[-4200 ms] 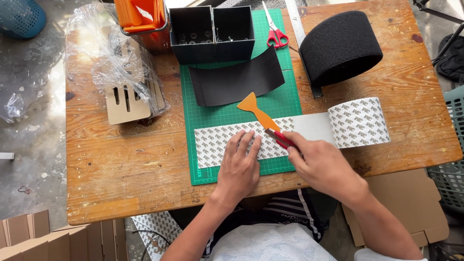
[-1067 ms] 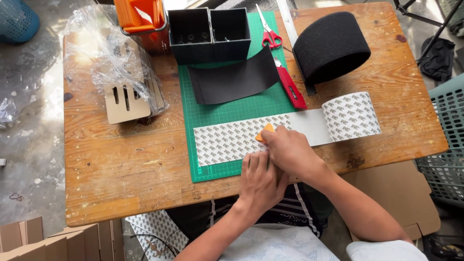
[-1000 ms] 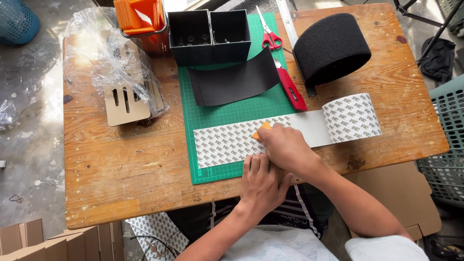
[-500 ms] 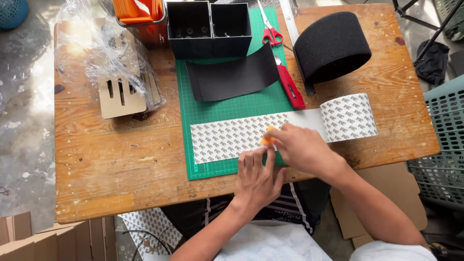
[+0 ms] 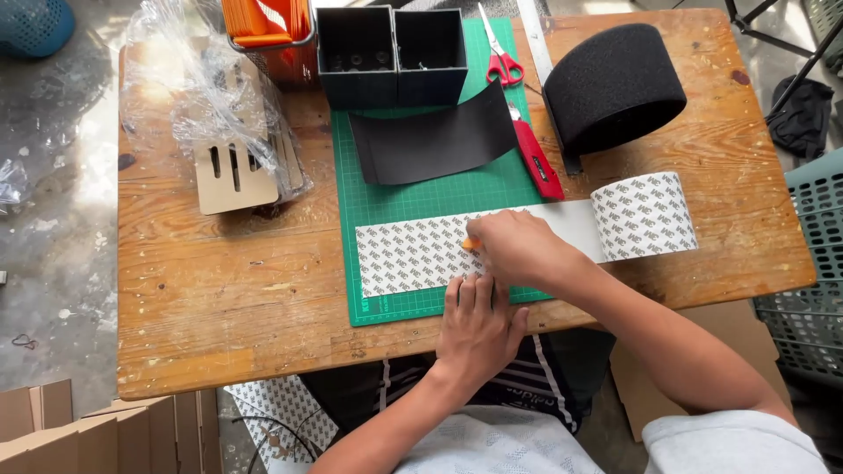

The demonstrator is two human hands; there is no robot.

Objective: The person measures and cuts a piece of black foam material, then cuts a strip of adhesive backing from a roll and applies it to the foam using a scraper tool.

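Since four seconds ago our right hand point(image 5: 520, 250) has slid left along the patterned sheet point(image 5: 413, 254), and the red knife point(image 5: 537, 158) now lies beside the black sheet point(image 5: 435, 145). Its fingers are curled shut over a small orange tool point(image 5: 471, 243), pressing it onto the sheet on the green mat point(image 5: 386, 197). Our left hand point(image 5: 476, 329) lies flat, fingers spread, on the sheet's near edge atop the worktop point(image 5: 219, 298).

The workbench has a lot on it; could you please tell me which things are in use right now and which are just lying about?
In use:
- patterned sheet, unrolled from its roll
- orange tool, in the right hand
- left hand, pressing the sheet's near edge
- green cutting mat

Lying about:
- scissors
- red knife
- black sheet
- black foam roll
- black box
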